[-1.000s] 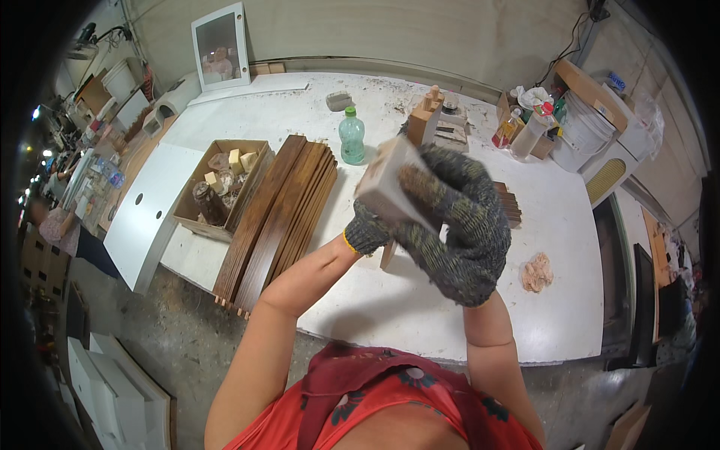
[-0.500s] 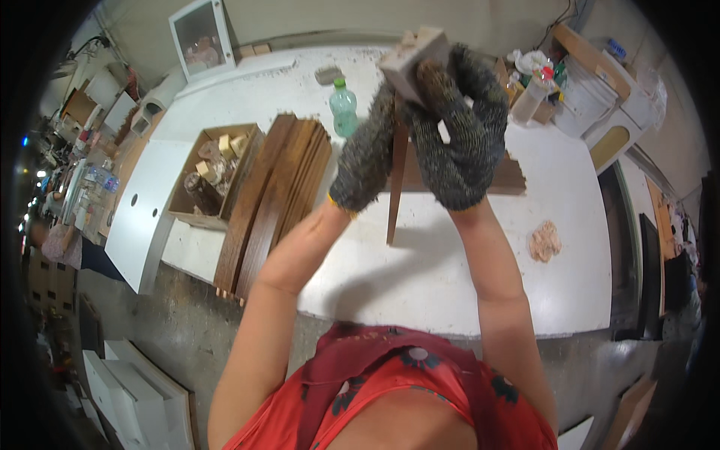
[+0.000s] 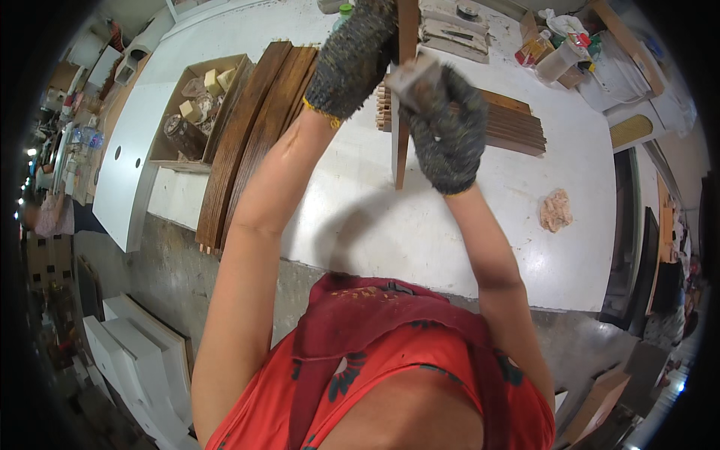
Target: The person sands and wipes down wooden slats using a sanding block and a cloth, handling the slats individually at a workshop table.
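Both of my hands wear dark grey knitted gloves. Near the top of the view, my left hand point(image 3: 356, 64) is wrapped round a narrow brown wooden board point(image 3: 400, 161) held on edge, its lower end pointing toward me. My right hand point(image 3: 454, 139) grips a worn, pale grey-brown sanding block point(image 3: 417, 84) and presses it against the right side of that board. The upper end of the board runs out of view. Behind it lies a stack of brown wooden boards point(image 3: 514, 127), partly hidden by my right hand.
Left on the white table point(image 3: 352, 240) are more brown boards point(image 3: 244, 142) and an open box point(image 3: 159, 146) with yellowish blocks. A crumpled cloth point(image 3: 556, 210) lies right. Farther back are a tray point(image 3: 450, 43) and a red-capped bottle point(image 3: 559, 61). A white panel point(image 3: 127, 165) stands left.
The sanding block has come down along the board toward me in my right hand. My left hand has moved up and away in the view, which has itself shifted.
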Available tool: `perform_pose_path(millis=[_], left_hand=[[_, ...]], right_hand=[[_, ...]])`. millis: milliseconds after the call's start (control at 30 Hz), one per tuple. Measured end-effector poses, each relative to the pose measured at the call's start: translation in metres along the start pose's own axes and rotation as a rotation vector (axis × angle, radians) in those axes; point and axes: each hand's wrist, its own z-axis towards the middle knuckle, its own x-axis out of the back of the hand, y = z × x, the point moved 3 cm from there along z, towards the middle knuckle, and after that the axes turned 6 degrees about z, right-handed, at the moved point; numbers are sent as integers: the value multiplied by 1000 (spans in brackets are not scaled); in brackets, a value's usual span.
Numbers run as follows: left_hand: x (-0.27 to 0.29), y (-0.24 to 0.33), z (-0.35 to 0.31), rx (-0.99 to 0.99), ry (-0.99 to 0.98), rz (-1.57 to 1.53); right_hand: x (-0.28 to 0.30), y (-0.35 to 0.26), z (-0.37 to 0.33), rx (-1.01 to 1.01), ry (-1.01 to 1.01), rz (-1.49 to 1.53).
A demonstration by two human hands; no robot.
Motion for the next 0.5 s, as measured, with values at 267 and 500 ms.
perform_pose_path(millis=[267,500], left_hand=[[-1,36,15,-67,120,-109],[2,33,14,-20,155,-86]], right_hand=[[-15,-10,-204,-315,-441,167],[11,7,-215,-260,-868,142]])
